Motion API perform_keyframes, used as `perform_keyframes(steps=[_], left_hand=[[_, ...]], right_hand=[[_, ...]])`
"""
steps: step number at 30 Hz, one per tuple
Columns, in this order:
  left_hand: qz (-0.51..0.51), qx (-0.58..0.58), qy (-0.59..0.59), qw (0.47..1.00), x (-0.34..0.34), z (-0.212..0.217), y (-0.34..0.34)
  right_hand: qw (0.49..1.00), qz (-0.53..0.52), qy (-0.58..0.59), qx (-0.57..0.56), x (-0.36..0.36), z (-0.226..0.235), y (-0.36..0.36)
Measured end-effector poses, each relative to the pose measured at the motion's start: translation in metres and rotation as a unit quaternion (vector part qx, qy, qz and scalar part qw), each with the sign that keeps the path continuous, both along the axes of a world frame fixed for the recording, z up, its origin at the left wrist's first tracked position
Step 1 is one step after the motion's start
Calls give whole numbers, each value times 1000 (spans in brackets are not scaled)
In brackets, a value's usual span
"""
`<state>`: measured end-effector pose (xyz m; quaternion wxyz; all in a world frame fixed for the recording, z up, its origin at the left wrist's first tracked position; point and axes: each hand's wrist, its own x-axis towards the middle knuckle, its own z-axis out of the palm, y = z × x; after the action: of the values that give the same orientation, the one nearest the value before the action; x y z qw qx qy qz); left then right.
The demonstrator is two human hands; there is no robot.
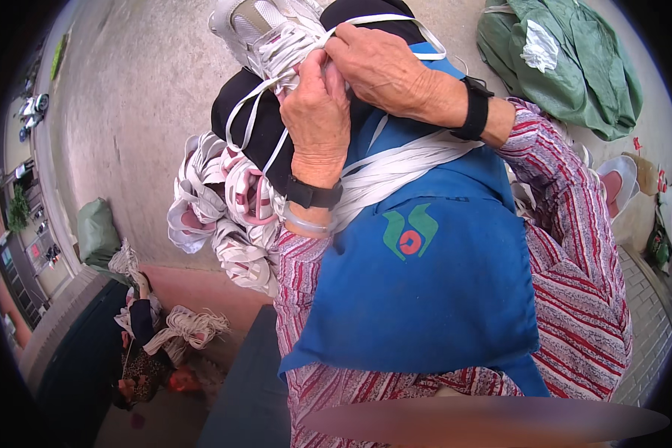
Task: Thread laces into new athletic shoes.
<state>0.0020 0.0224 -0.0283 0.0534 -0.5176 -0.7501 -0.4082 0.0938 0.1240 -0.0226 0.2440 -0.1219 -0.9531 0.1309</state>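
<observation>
A white and grey sneaker (255,24) rests on my dark-clad knees, toe away from me, with flat white lacing across its front. My left hand (316,119) is closed at the shoe's near end, fingertips pinched on a white shoelace (252,123) that loops down to the left. Just beside and above it, my right hand (384,71) pinches the lace too; another loop of it arcs out over the back of this hand. The fingertips are partly hidden. Across my lap lies a thick bundle of loose white laces (403,175), over a blue apron (433,299).
White and pink shoes (235,201) are heaped on the left by my leg. A green sack (567,63) stands at the upper right, with another shoe (616,185) below it. At the lower left, a person (142,366) sits near a bundle of white laces (190,328).
</observation>
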Motion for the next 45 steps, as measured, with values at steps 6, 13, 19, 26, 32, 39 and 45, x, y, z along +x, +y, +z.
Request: perform_keyframes(steps=[6,13,19,26,32,39,45], left_hand=[[25,-65,58,996,4,9,0],[-333,-138,-391,847,28,106,-64],[-434,-235,-593,636,4,100,-98],[-211,14,-820,532,8,35,-51],[-178,-36,-765,618,5,27,-79],[-281,-215,-430,831,35,57,-86],[-285,-232,-349,862,28,47,-80]], right_hand=[[994,31,-60,-88,9,4,9],[969,234,79,-18,41,34,-4],[927,327,-38,-181,40,49,-27],[702,575,8,-421,40,101,-128],[748,531,-83,-390,43,87,-103],[665,-4,-95,-741,77,43,-18],[464,44,-22,-884,36,26,-39]])
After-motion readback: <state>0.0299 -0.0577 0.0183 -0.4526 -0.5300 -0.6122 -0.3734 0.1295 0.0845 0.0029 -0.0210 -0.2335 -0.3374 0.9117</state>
